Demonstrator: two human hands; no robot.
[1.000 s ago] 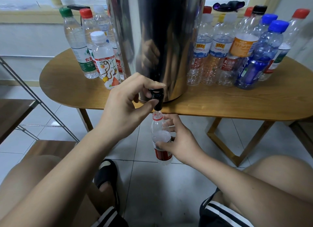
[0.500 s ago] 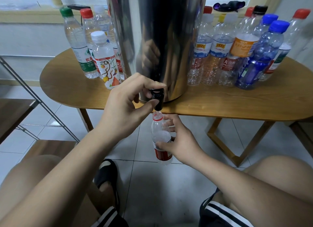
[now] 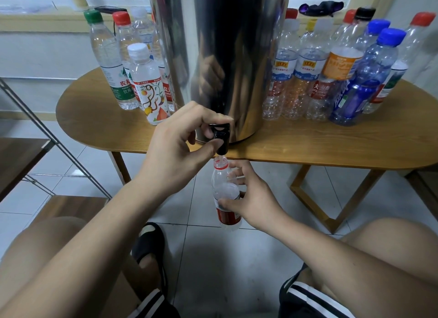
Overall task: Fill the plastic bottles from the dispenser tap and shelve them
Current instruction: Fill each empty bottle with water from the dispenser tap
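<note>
Gripping of black tap [image 3: 220,137] by left hand [image 3: 176,149] seen; uncapped bottle [image 3: 225,194] clasped by right hand [image 3: 251,199], mouth held just under spout.

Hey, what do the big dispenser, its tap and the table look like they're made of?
The dispenser looks like polished metal, probably stainless steel: its wall gives mirror-like reflections. The tap seems to be black plastic with a slight gloss. The table is matte wood or wood-look laminate: grain lines show, but I cannot tell which.

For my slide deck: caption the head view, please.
Left hand grips the dispenser tap while right hand holds an uncapped bottle under its spout.
</note>
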